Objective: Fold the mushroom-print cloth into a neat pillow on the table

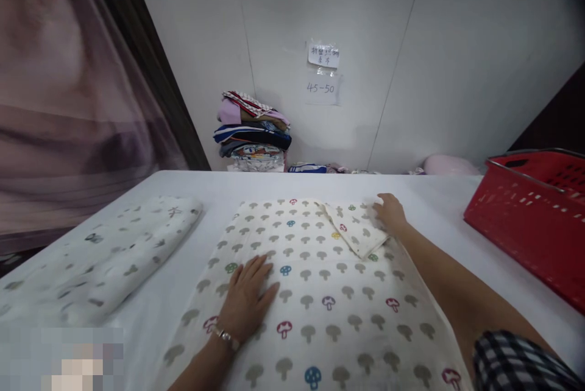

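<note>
Lane left of mushroom cloth [315,284]; basket [518,214] blocks right

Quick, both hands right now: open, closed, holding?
Left hand: open, palm down on the mushroom-print cloth.
Right hand: fingers bent at the cloth's far right corner; grip can't be told.

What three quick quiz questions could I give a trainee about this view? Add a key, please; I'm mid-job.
1. Multiple choice: where does the left hand lie?
A. On the wall sign
B. On the mushroom-print cloth
C. On the stacked clothes

2. True or false: the red basket is to the right of the mushroom-print cloth.

3. Fill in the blank: a shiny band circles the ____ wrist.

Key:
1. B
2. True
3. left
</note>
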Motion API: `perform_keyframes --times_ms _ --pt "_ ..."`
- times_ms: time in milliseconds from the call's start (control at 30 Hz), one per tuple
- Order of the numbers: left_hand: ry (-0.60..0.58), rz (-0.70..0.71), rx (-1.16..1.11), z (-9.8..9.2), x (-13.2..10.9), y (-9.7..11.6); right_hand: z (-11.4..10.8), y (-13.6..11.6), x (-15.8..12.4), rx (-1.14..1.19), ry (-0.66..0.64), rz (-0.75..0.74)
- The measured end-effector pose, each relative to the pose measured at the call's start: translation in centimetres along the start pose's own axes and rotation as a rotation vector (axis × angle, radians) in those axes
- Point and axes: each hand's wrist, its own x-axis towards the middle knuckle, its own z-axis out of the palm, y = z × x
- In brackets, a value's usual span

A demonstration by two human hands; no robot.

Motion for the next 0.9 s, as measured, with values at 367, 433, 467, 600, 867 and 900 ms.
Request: perform_keyframes --times_ms 367,433,467,600,867,900 --pt "0.018 -0.004 -0.014 0.2 0.3 0.1 0.1 -2.5 -12.3 -0.009 -0.274 -0.665" --pt "0.014 -0.007 -0.019 0.1 0.3 0.1 -0.1 -2.4 -11.8 -0.039 -0.270 -0.694" --pt "0.014 -0.008 -0.021 0.1 0.3 0.1 -0.2 -2.3 -11.5 -0.043 -0.266 -0.716" --pt "0.038 -0.005 -0.024 0.1 0.3 0.2 -0.5 -1.9 -10.5 0.024 -0.191 -0.692" --pt "0.039 0.000 -0.021 0.0 0.4 0.1 -1.7 -1.2 -3.6 0.535 0.028 0.203" --pt "0.041 0.000 -0.019 0.0 0.4 0.1 -1.8 -1.0 -2.4 0.539 0.029 0.242"
